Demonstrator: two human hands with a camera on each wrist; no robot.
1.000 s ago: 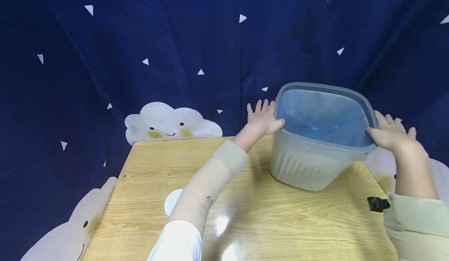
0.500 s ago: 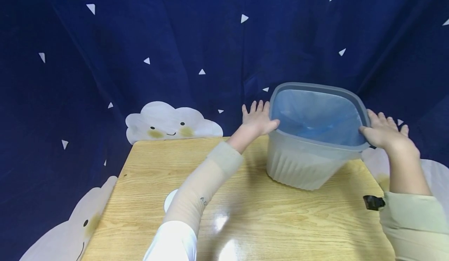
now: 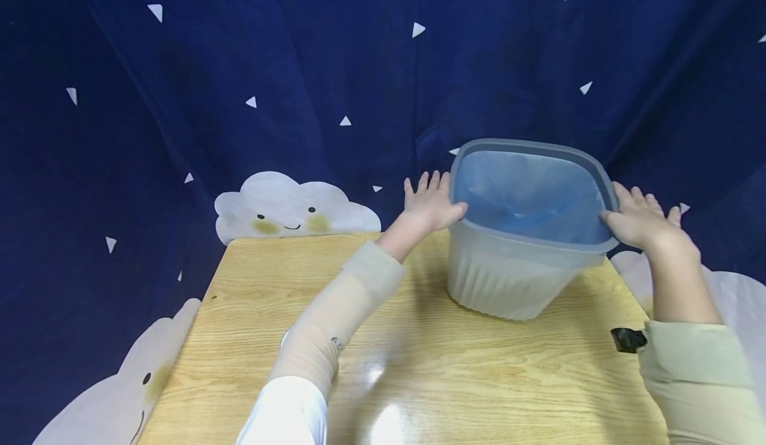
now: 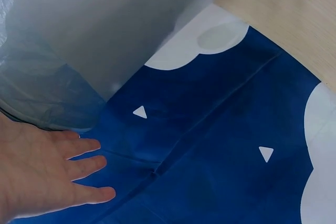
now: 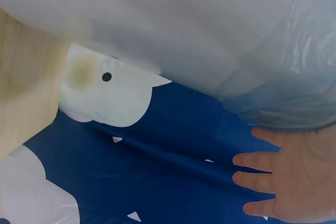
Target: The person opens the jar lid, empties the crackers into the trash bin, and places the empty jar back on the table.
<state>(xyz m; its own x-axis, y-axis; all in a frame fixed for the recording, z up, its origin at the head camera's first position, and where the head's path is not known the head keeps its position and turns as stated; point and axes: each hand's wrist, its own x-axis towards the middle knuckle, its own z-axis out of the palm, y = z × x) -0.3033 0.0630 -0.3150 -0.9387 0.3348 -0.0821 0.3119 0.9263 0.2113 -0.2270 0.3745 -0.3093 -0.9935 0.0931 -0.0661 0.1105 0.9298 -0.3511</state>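
The pale ribbed bin (image 3: 509, 275) is near the far right corner of the tabletop (image 3: 491, 385); a bluish bag (image 3: 526, 195) lines it under a grey rim (image 3: 532, 146); left hand (image 3: 427, 209) and right hand (image 3: 645, 222) touch opposite sides of that rim, each grip wide, fingers straight and spread; navy cloth (image 3: 335, 52) with white clouds (image 3: 293, 209) hangs beyond the far edge.

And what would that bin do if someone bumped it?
The bin could tip, since it narrows downward from its wide rim. It's probably light, being thin-looking plastic, and fairly stiff, because its lower sides look ribbed.
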